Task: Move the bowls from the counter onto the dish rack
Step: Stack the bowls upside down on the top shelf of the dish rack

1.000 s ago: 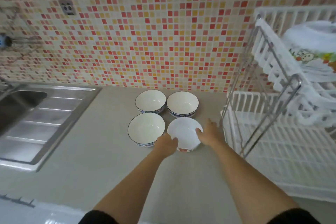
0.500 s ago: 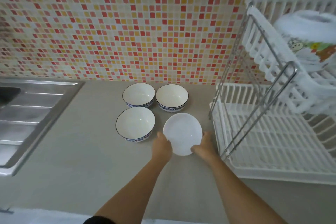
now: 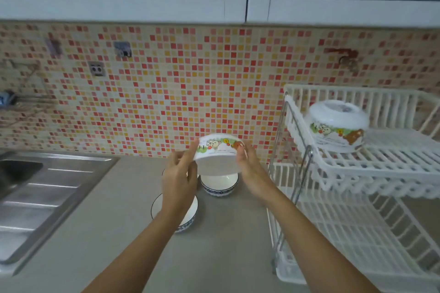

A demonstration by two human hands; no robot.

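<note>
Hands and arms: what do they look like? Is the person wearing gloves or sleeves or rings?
No gloves. The left hand and right hand are both bare, and no rings, watch or bracelets show. Both forearms are bare all the way to the bottom of the picture, so no sleeves can be seen now. The fingers are long and slim, with short plain nails as far as the picture shows.

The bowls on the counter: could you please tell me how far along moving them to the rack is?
Done: one cartoon bowl sits upside down on the dish rack upper shelf. In hand: the left hand and right hand hold a second cartoon bowl above the counter. Left: blue-rimmed bowls remain, at least two visible.
</note>
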